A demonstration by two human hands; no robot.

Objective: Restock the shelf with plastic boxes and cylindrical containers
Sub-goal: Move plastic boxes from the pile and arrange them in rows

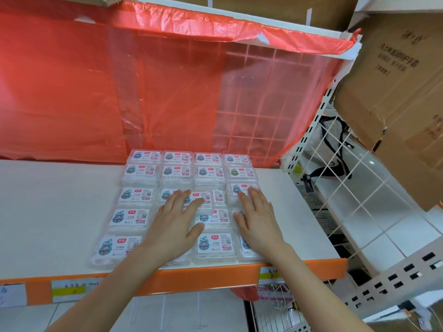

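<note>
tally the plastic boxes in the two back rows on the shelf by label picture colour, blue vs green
blue-picture plastic boxes: 7
green-picture plastic box: 1
total: 8

A translucent red plastic sheet (pixel 96 92) is hanging across the back, taped along its top edge and veiling a wire grid (pixel 263 92). To the right, brown cardboard cartons (pixel 395 92) (printed with dark characters) are leaning out above a white wire mesh panel (pixel 347 168), and a black-trimmed white bag (pixel 330 140) is sitting behind that mesh. Handwritten paper labels (pixel 69 289) are sticking to an orange front strip (pixel 191 279), and pale floor tiles (pixel 383 236) are showing below.
</note>
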